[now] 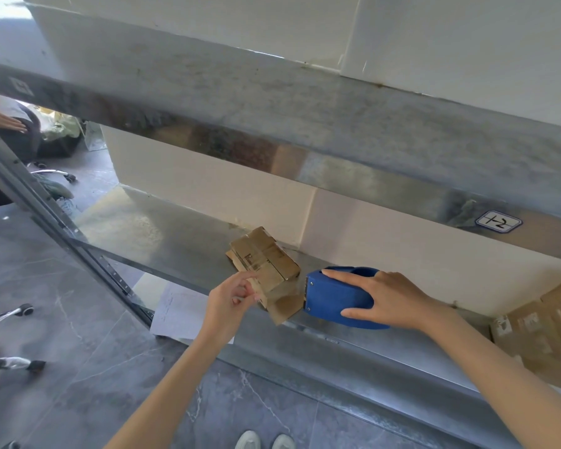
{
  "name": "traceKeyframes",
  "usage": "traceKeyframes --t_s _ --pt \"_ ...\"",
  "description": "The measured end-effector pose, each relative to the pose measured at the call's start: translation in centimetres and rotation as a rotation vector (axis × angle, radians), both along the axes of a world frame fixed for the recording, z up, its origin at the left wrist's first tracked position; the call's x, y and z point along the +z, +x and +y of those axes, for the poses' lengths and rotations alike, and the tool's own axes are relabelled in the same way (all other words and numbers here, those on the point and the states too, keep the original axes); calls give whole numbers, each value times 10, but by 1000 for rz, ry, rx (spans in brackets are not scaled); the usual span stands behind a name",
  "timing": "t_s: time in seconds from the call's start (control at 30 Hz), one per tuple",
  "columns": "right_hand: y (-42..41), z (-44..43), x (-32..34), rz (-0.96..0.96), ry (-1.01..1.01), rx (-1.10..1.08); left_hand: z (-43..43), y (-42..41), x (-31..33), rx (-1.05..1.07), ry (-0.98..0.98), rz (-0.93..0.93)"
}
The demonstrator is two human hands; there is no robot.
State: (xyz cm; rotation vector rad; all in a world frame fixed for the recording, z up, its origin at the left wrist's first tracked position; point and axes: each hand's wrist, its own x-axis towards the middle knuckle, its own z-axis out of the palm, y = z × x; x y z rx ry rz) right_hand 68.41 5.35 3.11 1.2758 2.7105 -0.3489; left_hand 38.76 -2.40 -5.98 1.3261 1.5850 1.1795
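Grey tiled floor (88,367) and the toes of two pale shoes (263,440) lie nearest, below the metal shelf (370,354) where the work sits. At the shelf's front edge, the left hand (230,303) pinches the near end of a small cardboard box (266,260), with the forefinger stretched along its top and the thumb and other fingers curled in below. Just to its right, the right hand (386,299) is wrapped round a blue tape dispenser (331,303), fingers over the top and thumb on the near side. The dispenser's toothed end faces the box, close to a loose flap. The box lies tilted, partway back from the front edge, already banded in clear tape.

The step looks like sealing that flap. To do it well, I judge the left hand should press the flap flat and steady the box. The dispenser should then be drawn straight across the seam, pulled taut and tipped onto its teeth for a clean cut. Further right along the shelf stand more cardboard boxes (544,325). Beyond them, a label (498,222) marks the front edge of the upper shelf.
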Motion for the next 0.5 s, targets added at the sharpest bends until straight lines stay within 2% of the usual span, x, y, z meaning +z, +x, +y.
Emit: traceKeyframes --t_s 0.2,0.5 --pt "2 5 -10 -5 0 13 4 2 -16 -4 71 114" --pt "0 10 -18 -10 -4 -11 13 4 -29 5 102 59"
